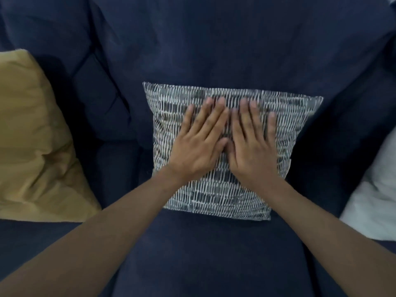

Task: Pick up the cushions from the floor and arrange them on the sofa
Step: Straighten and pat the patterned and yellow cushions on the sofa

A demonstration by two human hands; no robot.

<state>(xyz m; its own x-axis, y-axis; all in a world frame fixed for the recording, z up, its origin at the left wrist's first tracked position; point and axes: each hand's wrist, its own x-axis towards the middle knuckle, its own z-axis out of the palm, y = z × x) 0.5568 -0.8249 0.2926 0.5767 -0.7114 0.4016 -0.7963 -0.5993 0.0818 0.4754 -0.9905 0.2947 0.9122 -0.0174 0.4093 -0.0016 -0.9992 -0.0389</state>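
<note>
Both palms, left hand [198,144] and right hand [254,142], lie flat with fingers spread (gripping nothing) on the patterned cushion [216,194]; it sits directly beneath them, leaning toward the sofa [214,39] back.

Middle cushion [225,196] sits on sofa [203,50] seat, leaning against the backrest behind it. Left hand [198,144] and right hand [252,146] lie flat on its face, side by side, thumbs touching. Second cushion [32,142] at left, third cushion [372,200] at right edge, both apart from middle one.
</note>
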